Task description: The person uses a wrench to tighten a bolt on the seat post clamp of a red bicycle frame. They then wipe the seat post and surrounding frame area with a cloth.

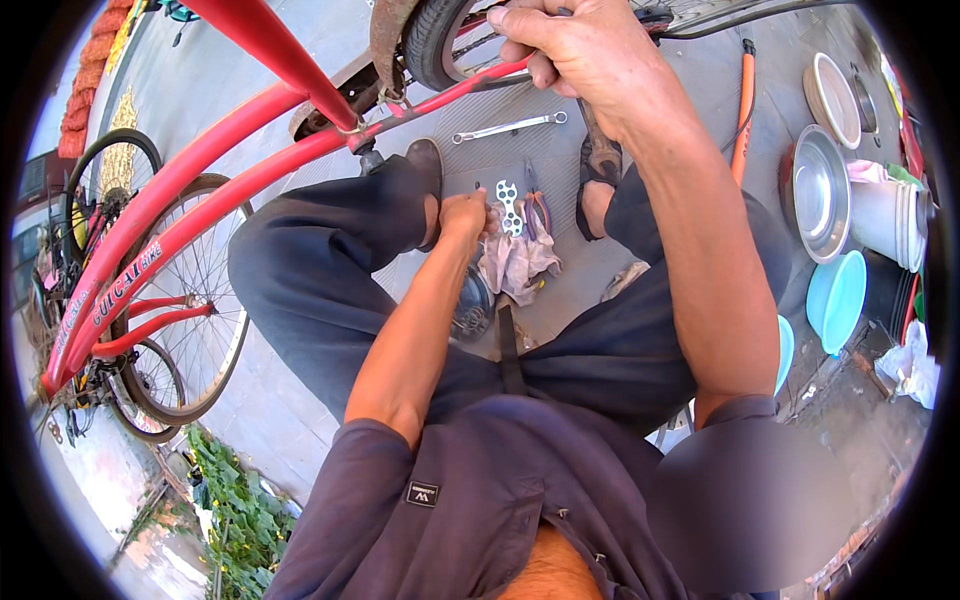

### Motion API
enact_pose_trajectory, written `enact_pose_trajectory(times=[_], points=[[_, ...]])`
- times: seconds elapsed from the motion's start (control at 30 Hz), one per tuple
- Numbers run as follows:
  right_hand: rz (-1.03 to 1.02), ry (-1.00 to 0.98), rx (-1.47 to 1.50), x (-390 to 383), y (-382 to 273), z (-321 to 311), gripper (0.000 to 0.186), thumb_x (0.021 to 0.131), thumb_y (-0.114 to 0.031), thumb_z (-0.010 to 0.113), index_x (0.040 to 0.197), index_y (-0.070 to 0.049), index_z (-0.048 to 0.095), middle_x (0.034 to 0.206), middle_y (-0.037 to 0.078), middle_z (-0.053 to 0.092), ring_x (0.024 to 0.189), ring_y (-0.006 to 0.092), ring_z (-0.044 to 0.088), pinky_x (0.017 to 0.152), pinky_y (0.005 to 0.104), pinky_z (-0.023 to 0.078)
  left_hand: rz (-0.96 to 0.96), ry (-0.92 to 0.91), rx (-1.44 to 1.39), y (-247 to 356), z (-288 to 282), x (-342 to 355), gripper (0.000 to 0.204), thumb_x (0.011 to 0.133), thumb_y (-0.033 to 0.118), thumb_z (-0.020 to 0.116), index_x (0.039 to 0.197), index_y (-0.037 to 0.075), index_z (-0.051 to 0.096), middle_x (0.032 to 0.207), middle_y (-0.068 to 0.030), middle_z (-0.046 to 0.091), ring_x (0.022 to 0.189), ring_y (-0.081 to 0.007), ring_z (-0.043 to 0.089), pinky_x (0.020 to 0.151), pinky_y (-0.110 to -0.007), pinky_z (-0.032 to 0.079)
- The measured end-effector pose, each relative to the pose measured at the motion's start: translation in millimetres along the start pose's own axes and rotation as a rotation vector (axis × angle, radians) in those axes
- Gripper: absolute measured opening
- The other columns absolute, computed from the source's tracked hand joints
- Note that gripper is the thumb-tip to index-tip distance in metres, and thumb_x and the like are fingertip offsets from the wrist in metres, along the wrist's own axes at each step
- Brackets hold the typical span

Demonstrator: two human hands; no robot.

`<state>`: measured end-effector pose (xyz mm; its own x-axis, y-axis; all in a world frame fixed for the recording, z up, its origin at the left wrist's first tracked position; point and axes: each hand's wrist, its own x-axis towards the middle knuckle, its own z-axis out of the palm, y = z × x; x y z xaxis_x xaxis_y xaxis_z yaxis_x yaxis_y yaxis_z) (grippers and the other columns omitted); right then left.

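A red bicycle frame (290, 165) slants across the upper left, close in front of me. My right hand (580, 50) is raised beside its rear wheel (435, 45), fingers curled round a dark, worn metal tool (600, 145) whose end hangs below the palm. The tool's exact kind is hard to see. Down between my feet, my left hand (464, 216) is closed, and what its fingers hold is hidden. Right next to it are a silver multi-hole spanner (509, 207), pliers (540, 210) and a crumpled pinkish rag (517, 265).
A double-ended ring spanner (510, 127) lies past my feet. An orange-handled pump-like tube (743, 115) is at right, near metal basins (822, 195), white buckets (885, 215) and a turquoise basin (837, 300). Another bicycle wheel (110, 170) stands far left, above green plants (235, 500).
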<state>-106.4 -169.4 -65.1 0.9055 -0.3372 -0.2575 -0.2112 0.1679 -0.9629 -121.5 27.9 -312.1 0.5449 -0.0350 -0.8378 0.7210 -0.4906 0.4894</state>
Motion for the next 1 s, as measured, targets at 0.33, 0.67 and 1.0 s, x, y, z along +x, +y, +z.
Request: enact_pose_trajectory(times=[0.33, 0.67, 1.0], points=[[-0.003, -0.011, 0.02, -12, -8, -6, 0.014, 0.09, -0.011, 0.063, 0.091, 0.003, 0.063, 0.072, 0.007, 0.063, 0.053, 0.0077, 0.051, 0.047, 0.0211, 0.04, 0.053, -0.119, 0.003, -24, 16, 16, 0.034, 0.093, 0.032, 0.058, 0.094, -0.002, 0.063, 0.072, -0.0084, 0.063, 0.054, -0.0163, 0.062, 0.047, -0.028, 0.046], [0.058, 0.033, -0.018, -8, -12, -2, 0.014, 0.09, -0.011, 0.063, 0.09, 0.003, 0.064, 0.07, 0.006, 0.062, 0.051, 0.0084, 0.05, 0.047, 0.0212, 0.04, 0.186, -0.143, 0.016, 5, 9, -10, 0.033, 0.092, 0.027, 0.06, 0.11, -0.001, 0.063, 0.084, -0.0105, 0.066, 0.07, -0.0174, 0.066, 0.058, -0.028, 0.051], [-0.237, -0.022, -0.162, -3, -4, -10, 0.023, 0.086, -0.024, 0.069, 0.089, -0.002, 0.066, 0.073, 0.003, 0.064, 0.055, 0.0042, 0.05, 0.044, 0.0198, 0.033, 0.608, -0.03, -0.138, 104, -39, -89, 0.025, 0.094, 0.02, 0.059, 0.105, -0.001, 0.063, 0.085, -0.0076, 0.066, 0.075, -0.0157, 0.065, 0.064, -0.026, 0.049]])
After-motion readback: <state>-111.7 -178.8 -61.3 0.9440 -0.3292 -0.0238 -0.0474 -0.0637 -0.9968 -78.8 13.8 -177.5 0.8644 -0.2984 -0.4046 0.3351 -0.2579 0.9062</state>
